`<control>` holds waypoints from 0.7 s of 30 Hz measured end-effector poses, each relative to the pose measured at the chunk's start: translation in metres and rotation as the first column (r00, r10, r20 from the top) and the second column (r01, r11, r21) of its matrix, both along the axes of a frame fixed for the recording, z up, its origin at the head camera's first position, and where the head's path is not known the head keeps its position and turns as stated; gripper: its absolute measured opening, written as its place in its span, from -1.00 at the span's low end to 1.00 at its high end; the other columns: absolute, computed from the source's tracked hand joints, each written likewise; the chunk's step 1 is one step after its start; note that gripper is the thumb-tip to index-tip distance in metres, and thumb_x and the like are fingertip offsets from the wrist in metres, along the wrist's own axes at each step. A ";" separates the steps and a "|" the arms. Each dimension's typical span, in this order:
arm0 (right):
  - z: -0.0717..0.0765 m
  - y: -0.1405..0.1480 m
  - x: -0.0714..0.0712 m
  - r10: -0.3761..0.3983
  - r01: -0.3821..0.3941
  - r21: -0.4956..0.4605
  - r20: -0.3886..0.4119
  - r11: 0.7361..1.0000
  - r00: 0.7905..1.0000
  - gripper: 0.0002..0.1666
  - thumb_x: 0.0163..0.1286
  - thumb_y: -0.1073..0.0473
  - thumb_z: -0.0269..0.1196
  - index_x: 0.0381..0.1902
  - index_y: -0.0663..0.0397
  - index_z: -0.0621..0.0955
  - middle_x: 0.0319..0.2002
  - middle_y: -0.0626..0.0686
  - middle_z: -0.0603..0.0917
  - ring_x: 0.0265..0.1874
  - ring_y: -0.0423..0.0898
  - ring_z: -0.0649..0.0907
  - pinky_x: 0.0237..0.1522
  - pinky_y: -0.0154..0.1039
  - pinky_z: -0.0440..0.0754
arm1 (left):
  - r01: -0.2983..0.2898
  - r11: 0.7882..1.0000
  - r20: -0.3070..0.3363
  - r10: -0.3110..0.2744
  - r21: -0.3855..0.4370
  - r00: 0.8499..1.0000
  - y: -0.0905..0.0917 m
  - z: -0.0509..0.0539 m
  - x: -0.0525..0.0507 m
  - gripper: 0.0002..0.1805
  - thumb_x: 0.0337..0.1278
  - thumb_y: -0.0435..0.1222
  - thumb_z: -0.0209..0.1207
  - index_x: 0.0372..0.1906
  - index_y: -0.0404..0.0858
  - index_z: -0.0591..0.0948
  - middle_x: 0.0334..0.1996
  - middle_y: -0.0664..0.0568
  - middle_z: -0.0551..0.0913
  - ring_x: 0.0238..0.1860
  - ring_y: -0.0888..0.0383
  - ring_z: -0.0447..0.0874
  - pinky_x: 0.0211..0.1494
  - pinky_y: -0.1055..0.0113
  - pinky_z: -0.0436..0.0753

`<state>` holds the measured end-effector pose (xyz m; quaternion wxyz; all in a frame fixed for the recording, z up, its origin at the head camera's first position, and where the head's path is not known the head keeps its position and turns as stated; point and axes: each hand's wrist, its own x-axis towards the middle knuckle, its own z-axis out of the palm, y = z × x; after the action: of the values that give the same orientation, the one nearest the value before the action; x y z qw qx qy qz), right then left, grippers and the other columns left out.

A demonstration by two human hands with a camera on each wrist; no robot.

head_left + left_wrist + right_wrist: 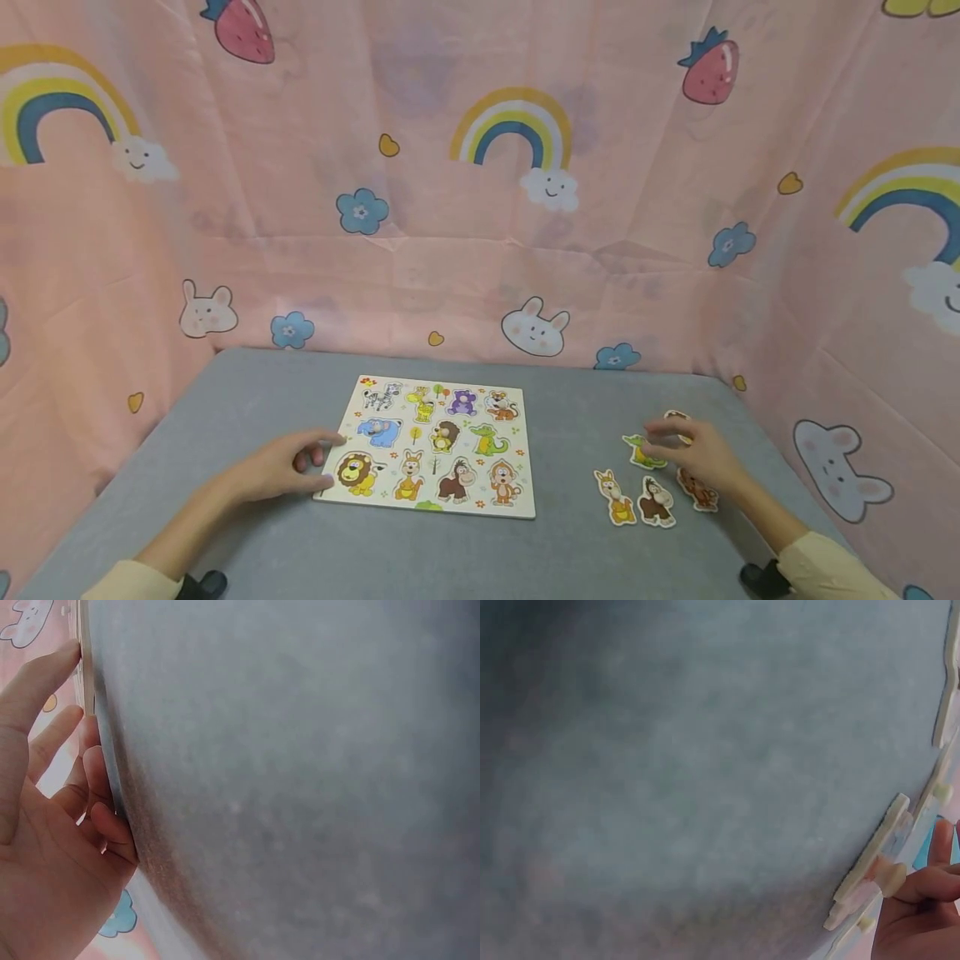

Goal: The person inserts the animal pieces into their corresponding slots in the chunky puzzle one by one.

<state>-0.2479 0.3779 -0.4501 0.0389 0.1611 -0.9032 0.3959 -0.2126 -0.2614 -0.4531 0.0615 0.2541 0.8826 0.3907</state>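
A white animal puzzle board lies flat on the table. My left hand rests against its left edge, with thumb and forefinger touching the rim; in the left wrist view, the same hand has several fingers lightly bent by that edge. Over the loose pieces at the right hovers my right hand, its fingers reaching left above the crocodile piece. No piece is visibly held. Beneath the hand lies a brown piece, partly covered. In the right wrist view, a piece with a knob is close to the fingers.
Left of the brown piece lie a kangaroo piece and a gorilla piece. Another piece shows partly behind the right hand. The grey table backs onto a pink patterned curtain, which also hangs at both sides.
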 end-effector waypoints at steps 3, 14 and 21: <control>-0.002 -0.001 0.000 -0.012 0.012 0.011 0.000 1.000 1.000 -0.54 0.32 0.12 0.46 0.07 0.30 0.68 -0.03 0.15 0.71 0.00 0.10 0.64 0.04 0.06 0.60 | 0.003 1.000 -0.007 -0.003 0.000 1.000 0.000 0.000 0.000 -0.40 0.13 -0.19 0.47 0.22 -0.34 0.56 -0.30 0.04 0.47 -0.36 0.20 0.39 -0.28 0.31 0.38; -0.008 -0.005 -0.002 -0.027 0.027 -0.020 0.021 0.999 0.999 -0.64 0.28 0.21 0.48 -0.03 0.32 0.72 -0.14 0.13 0.72 -0.14 -0.05 0.68 -0.14 -0.27 0.63 | -0.006 1.000 -0.001 0.006 -0.002 1.000 0.001 0.000 0.001 -0.41 0.12 -0.19 0.47 0.21 -0.32 0.56 -0.30 0.04 0.46 -0.36 0.18 0.38 -0.29 0.31 0.37; -0.010 -0.006 -0.003 -0.042 0.042 0.025 -0.015 0.999 0.999 -0.74 0.29 0.20 0.47 -0.13 0.25 0.75 -0.25 0.03 0.72 -0.24 -0.12 0.69 -0.21 -0.24 0.63 | -0.008 1.000 0.000 0.008 0.000 1.000 0.001 0.001 0.001 -0.42 0.12 -0.20 0.47 0.21 -0.34 0.56 -0.30 0.04 0.46 -0.36 0.19 0.38 -0.29 0.31 0.37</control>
<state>-0.2513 0.3715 -0.4602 0.0519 0.1456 -0.9110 0.3824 -0.2114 -0.2605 -0.4521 0.0600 0.2504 0.8837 0.3909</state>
